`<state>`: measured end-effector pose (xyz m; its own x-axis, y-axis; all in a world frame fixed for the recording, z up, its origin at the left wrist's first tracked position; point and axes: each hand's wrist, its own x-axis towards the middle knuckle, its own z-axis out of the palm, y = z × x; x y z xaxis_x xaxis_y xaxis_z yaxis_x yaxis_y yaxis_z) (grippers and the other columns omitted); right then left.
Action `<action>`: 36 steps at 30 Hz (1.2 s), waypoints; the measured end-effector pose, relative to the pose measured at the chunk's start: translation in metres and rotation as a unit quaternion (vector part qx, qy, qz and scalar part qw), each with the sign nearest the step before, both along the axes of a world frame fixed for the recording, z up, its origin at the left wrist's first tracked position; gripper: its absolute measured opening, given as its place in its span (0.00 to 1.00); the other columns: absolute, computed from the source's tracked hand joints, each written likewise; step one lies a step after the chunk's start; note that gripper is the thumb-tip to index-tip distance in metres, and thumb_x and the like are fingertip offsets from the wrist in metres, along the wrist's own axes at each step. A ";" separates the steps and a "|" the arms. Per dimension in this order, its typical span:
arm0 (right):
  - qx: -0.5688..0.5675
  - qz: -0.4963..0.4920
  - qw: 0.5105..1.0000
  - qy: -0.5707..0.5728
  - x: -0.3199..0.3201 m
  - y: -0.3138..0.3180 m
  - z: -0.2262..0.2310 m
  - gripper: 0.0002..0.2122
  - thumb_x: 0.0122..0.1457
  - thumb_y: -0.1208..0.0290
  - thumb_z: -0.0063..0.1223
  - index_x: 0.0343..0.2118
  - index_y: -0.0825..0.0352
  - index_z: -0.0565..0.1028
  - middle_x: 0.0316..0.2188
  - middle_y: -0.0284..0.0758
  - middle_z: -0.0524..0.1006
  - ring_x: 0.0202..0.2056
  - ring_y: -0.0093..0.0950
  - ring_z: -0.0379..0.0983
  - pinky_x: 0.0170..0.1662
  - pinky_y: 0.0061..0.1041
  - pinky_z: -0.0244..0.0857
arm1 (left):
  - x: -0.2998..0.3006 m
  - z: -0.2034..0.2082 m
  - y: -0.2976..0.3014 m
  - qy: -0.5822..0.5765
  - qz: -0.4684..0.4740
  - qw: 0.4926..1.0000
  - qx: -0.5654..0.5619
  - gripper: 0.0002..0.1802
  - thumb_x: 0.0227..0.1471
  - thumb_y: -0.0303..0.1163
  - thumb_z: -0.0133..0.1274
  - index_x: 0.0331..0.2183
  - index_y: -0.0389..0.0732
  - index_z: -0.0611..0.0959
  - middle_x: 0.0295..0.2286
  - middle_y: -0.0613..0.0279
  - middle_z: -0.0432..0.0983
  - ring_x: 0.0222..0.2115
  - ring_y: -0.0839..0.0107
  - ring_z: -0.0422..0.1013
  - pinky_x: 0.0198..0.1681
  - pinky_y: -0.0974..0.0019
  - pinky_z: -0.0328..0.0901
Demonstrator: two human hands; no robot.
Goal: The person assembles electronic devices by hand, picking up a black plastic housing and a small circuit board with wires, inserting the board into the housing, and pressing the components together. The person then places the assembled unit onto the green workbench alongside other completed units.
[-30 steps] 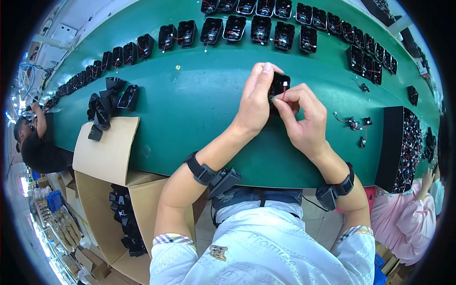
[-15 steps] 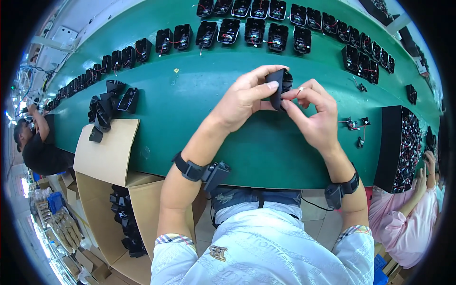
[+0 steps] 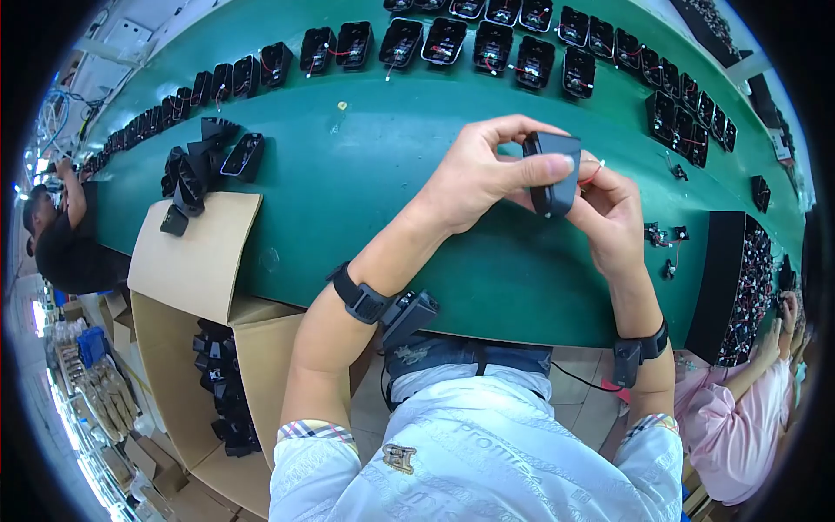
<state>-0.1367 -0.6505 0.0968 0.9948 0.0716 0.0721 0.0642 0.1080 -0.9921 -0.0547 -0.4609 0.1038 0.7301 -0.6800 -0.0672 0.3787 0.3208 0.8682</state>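
Note:
A black plastic housing (image 3: 551, 174) is held up over the green table, its closed outer face turned toward me. My left hand (image 3: 487, 170) grips it, thumb across the face and fingers behind the far edge. Close at its right side is my right hand (image 3: 613, 204), fingers bent in behind the housing, so their tips are hidden. A red wire with a small white connector (image 3: 595, 172) sticks out between the housing and the right hand's fingers. What else that hand pinches cannot be made out.
Rows of open black housings (image 3: 444, 42) with wires line the table's far side. Loose wired parts (image 3: 668, 237) lie right, beside a black box (image 3: 720, 287) of similar parts. Stacked housings (image 3: 187, 174) and an open carton (image 3: 174, 374) are left. Co-workers (image 3: 61, 235) sit at both sides.
Both hands have shifted slightly right with the housing. It has turned from edge-on to showing its closed outer face, and the right hand's fingertips have gone behind it.

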 end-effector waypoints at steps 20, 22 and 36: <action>0.159 0.013 0.982 0.102 -0.002 -0.004 -0.008 0.35 0.50 0.60 0.71 0.58 0.74 0.71 0.53 0.44 0.77 0.55 0.36 0.75 0.66 0.40 0.60 | 0.003 -0.009 -0.004 -0.082 0.114 0.990 -0.024 0.23 0.61 0.48 0.60 0.31 0.37 0.75 0.39 0.55 0.75 0.30 0.70 0.79 0.24 0.69 0.77; 0.192 0.039 0.973 0.125 0.001 -0.001 -0.013 0.35 0.51 0.58 0.70 0.58 0.75 0.71 0.53 0.45 0.77 0.56 0.38 0.74 0.66 0.42 0.60 | 0.002 -0.009 0.000 -0.091 0.132 0.987 -0.021 0.23 0.60 0.47 0.60 0.30 0.37 0.75 0.40 0.54 0.75 0.29 0.70 0.79 0.23 0.69 0.77; -0.498 -0.168 0.837 -0.153 0.066 -0.074 0.030 0.15 0.48 0.67 0.72 0.33 0.72 0.81 0.56 0.47 0.75 0.57 0.43 0.74 0.60 0.36 0.65 | 0.014 -0.025 -0.003 -0.239 0.232 0.921 0.199 0.15 0.63 0.37 0.55 0.38 0.32 0.79 0.39 0.55 0.73 0.25 0.71 0.79 0.26 0.67 0.73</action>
<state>-0.0711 -0.7244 0.1270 0.9165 -0.0327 0.3986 0.1920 -0.8383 -0.5102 -0.0406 -0.4635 0.0792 0.9472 -0.2774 0.1610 -0.1758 -0.0289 0.9840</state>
